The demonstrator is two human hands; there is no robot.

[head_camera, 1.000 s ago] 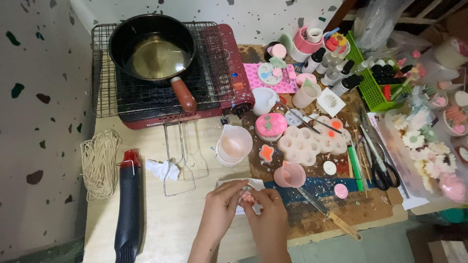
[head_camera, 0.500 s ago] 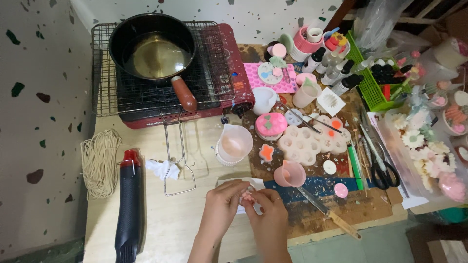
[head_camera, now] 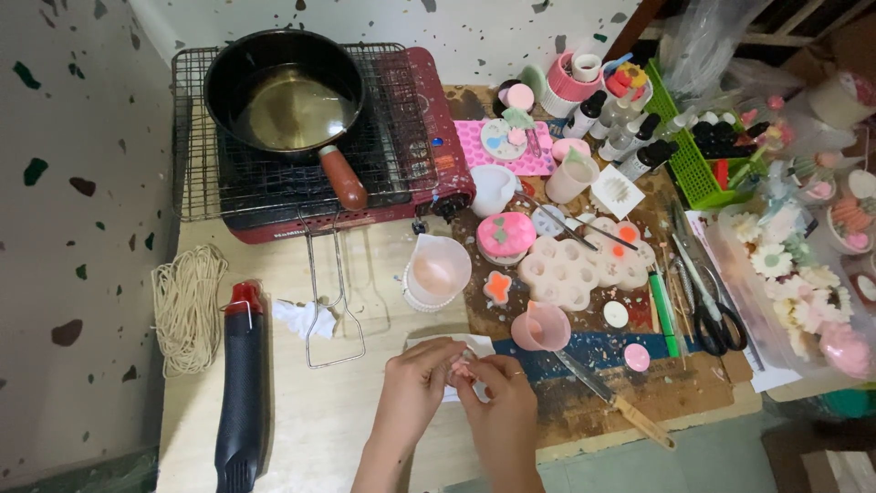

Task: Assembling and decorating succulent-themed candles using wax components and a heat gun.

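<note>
Both hands — left hand (head_camera: 415, 388) and right hand (head_camera: 497, 406) — are pinching a small pink wax flower (head_camera: 462, 369) over the bench (head_camera: 319, 429); it looks light and brittle — best gripped gently at its edges.

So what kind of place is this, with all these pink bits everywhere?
Probably a home craft bench for wax or soap moulding: a pan on a portable stove, a silicone mould, and both hands working a small pink piece.

Speckled terrazzo wall (head_camera: 64, 183) behind pale wooden table (head_camera: 310, 429).
</note>
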